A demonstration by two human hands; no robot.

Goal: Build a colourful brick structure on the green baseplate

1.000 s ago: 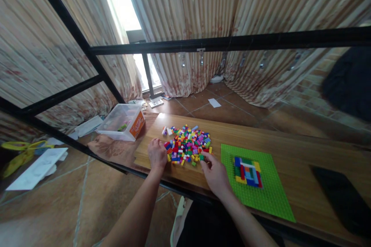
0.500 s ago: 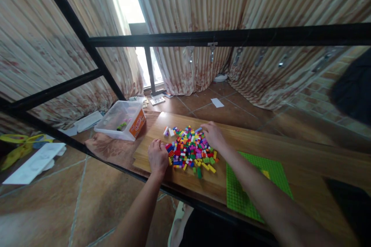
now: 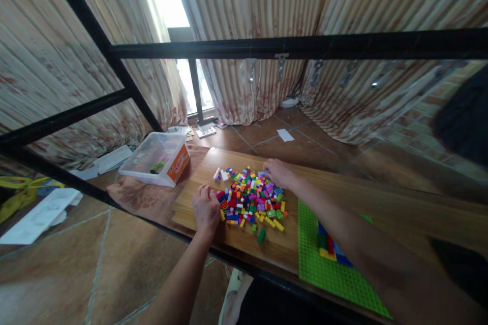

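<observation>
A loose heap of colourful toy bricks (image 3: 249, 195) lies on the wooden tabletop (image 3: 232, 241). At its left edge rests my left hand (image 3: 206, 208), fingers curled beside red and dark bricks; whatever they may hold is hidden. Over the heap's far right side, my right hand (image 3: 280, 172) has its fingers bent down and closed at a light blue brick (image 3: 263, 173). My right forearm crosses above a green baseplate (image 3: 310, 259). Built onto the plate are blue, red, green and yellow bricks (image 3: 327, 244), partly covered by that arm.
A clear plastic box (image 3: 147, 175) with an orange label stands left of the table, a few bricks inside. Black metal bars (image 3: 229, 50) run behind and left. A dark flat object (image 3: 457, 259) lies at the right. White paper (image 3: 285, 135) is on the tiled floor.
My right fingers have shifted slightly left, onto the light blue brick. The right forearm has dropped lower, showing more built bricks on the baseplate. My left hand stays at the heap's edge.
</observation>
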